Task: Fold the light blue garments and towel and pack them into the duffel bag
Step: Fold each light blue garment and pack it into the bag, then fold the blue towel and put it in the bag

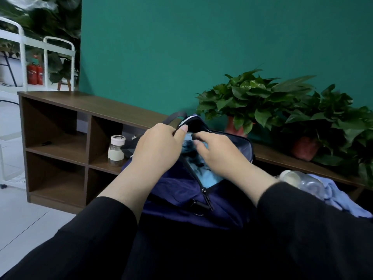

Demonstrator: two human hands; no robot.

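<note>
Clearly the left hand [156, 147] pinches the edge of the duffel bag [177, 190] near its far end and lifts it, probably to keep the zip mouth wide. Into that gap the right hand [217, 151] reaches, fingers curled down onto light blue cloth [210, 174] already lying inside; whether it grips or only presses, I cannot tell. Both forearms stretch forward over the bag, wrists bent downward. Another light blue piece [341, 197] lies unpacked beside the bag on the right, with a clear bottle [300, 179] on it.
</note>
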